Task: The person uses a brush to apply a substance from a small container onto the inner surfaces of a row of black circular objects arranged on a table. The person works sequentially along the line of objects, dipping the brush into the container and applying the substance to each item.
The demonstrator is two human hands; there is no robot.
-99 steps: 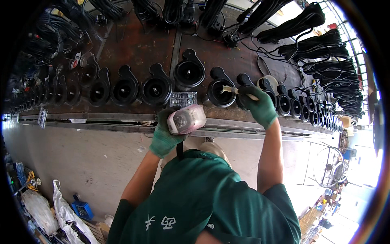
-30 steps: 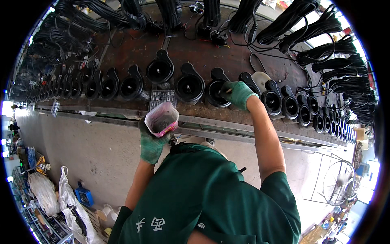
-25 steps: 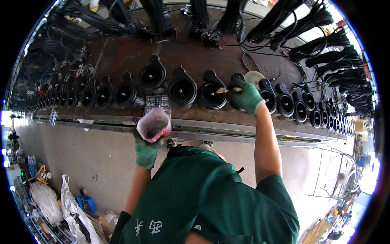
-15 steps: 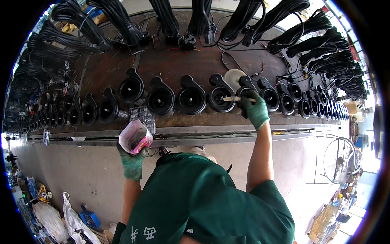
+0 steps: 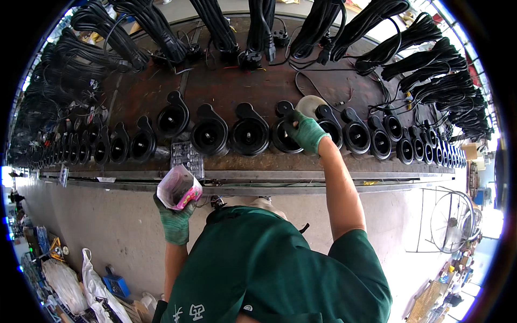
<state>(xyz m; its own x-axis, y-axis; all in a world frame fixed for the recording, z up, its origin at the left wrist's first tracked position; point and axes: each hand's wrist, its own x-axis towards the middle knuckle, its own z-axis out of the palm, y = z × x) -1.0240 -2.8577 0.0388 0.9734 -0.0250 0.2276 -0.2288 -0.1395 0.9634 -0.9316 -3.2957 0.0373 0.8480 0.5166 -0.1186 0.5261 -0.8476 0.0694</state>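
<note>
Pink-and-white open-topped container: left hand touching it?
Touching. The head view shows the green-gloved left hand cupped beneath the pink-and-white open-topped container, glove against its lower edge, no gap visible.

Housings (image 5: pixel 249 141) along the bench (image 5: pixel 226 83), cable bundles (image 5: pixel 216 28) behind them, 1 tub (image 5: pixel 179 188) in front.
</note>
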